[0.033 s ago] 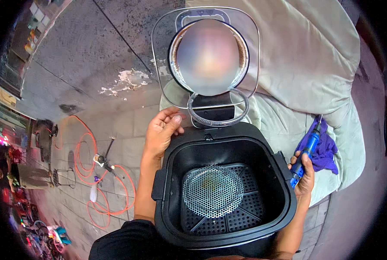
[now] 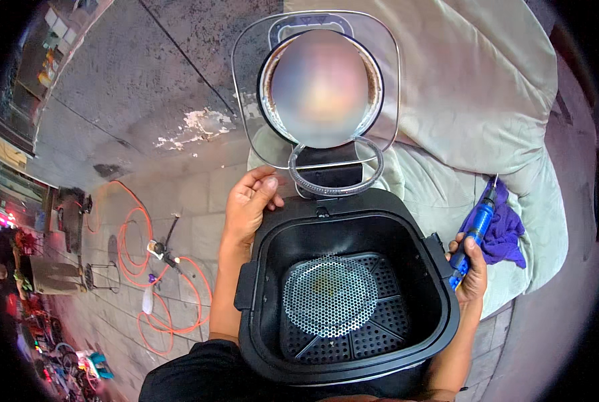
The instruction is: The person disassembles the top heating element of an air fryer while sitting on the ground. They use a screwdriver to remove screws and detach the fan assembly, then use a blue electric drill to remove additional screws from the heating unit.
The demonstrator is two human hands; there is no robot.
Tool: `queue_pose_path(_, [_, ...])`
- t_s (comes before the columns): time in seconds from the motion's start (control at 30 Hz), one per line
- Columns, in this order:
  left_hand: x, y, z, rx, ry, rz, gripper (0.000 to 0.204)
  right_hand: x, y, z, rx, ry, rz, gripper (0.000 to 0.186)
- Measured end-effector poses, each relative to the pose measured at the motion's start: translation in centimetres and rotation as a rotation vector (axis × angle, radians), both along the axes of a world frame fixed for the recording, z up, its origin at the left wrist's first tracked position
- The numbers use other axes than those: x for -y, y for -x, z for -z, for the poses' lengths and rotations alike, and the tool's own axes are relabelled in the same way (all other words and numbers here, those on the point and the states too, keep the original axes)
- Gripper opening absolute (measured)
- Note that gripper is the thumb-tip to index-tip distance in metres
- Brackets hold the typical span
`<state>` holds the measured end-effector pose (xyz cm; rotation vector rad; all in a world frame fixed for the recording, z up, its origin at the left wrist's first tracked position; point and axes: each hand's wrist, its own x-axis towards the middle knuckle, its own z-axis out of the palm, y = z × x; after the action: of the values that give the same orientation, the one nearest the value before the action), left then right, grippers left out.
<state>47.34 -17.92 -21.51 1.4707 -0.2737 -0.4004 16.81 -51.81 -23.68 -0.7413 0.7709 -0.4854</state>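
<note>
Right hand [image 2: 472, 268] closed round a blue pen-style power screwdriver [image 2: 479, 224], thumb on the near side, bit pointing away; held low on the body, probably so the bit end stays clear. Left hand [image 2: 249, 204] loosely curled at the far left corner of the black square basket [image 2: 326, 234], thumb close to the fingers; can't tell if anything small is pinched. Basket sits between the forearms, mouth up, seemingly on the lap, likely for steadiness with neither palm gripping it. Inside: round perforated metal disc [image 2: 327, 295] lying left of centre on a slotted black grate [image 2: 390, 328], loose by the look of it. Beyond the basket, a metal-rimmed clear panel [image 2: 388, 87] stands up with a round dark-rimmed part, middle blurred; looped clear tube [image 2: 338, 190] in front. Right: purple cloth [image 2: 506, 231] bunched behind the screwdriver on a pale cover [image 2: 480, 100], maybe left within reach. Left: orange cable [image 2: 201, 295] coiled loosely on the paving [image 2: 192, 228], well apart from the work.
</note>
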Motion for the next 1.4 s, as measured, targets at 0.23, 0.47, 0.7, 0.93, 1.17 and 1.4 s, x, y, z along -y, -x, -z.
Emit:
queue_pose_path(0.23, [0.3, -1.0, 2.1, -0.146, 0.254, -0.036, 0.042, -1.9, -0.2, -2.0, -0.192, 0.334, -0.092, 0.057])
queue_pose_path(0.47, [0.8, -0.3, 1.6, -0.183, 0.224, 0.11, 0.05, -1.6, 1.2, -1.4, -0.028, 0.216, -0.143, 0.062])
queue_pose_path(0.7, [0.6, -0.1, 1.6, -0.189, 0.261, 0.119, 0.05, -0.9, 1.8, 1.2, -0.133, 0.298, -0.241, 0.055])
queue_pose_path(0.93, [0.7, 0.0, 1.7, -0.156, 0.241, 0.107, 0.05, -0.5, 2.3, 2.3, -0.081, 0.321, -0.225, 0.051])
queue_pose_path(1.17, [0.5, -0.6, 2.2, -0.148, 0.26, 0.131, 0.046, 0.4, 2.5, 3.6, -0.093, 0.333, -0.234, 0.047])
queue_pose_path(1.4, [0.6, -0.3, 2.3, -0.159, 0.25, 0.126, 0.052, -3.3, 0.2, -0.8, -0.071, 0.163, -0.16, 0.04])
